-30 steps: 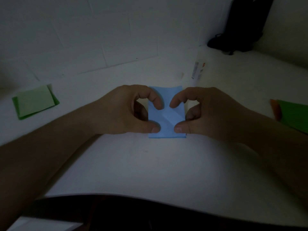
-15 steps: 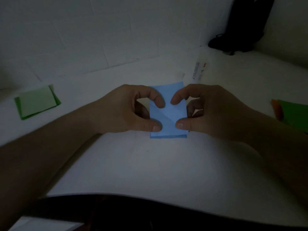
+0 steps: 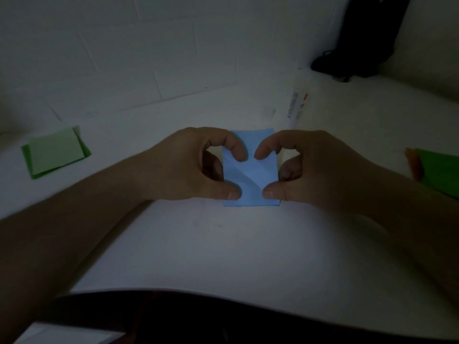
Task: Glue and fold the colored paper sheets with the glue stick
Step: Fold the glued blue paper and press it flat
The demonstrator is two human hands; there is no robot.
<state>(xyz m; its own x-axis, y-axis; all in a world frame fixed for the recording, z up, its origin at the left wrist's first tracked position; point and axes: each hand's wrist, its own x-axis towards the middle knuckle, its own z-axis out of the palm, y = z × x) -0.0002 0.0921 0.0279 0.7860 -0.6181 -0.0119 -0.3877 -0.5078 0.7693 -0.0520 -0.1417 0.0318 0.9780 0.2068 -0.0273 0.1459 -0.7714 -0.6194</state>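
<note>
A: Folding step in hand, judging by the blue sheet (image 3: pixel 250 177) at the worktop's (image 3: pixel 223 244) centre, already doubled, with a diagonal crease across its face.

B: Grips?

A: Left hand (image 3: pixel 188 167) curled, forefinger and thumb pressing down on the sheet's 9 o'clock edge. Right hand (image 3: pixel 315 170) mirrored at the 3 o'clock edge, forefinger and thumb likewise pressed on the paper. Other fingers tucked under (too dark to tell whether touching the sheet).

B: Glue stick?

A: Probably the pale upright tube (image 3: pixel 296 105) at 1 o'clock, near the sheet but apart from it, untouched. Hard to confirm in this light.

B: Next move?

A: Likely firming the crease or turning one flap over; calls for one hand pinning the sheet flat while the other slides along the fold. Gluing would need the right hand freed to reach toward 1 o'clock.

B: Edges and room?

A: Sheet's 6 o'clock edge square and free, with bare worktop stretching toward the near rim. Green folded paper (image 3: pixel 56 151) well apart at 9 o'clock; green and orange sheets (image 3: pixel 439 170) at 3 o'clock, close behind the right wrist (some risk of a nudge on pulling back). Tiled wall (image 3: pixel 149 45) at 12 o'clock, dark bag (image 3: pixel 360 38) far off at 1 o'clock.
</note>
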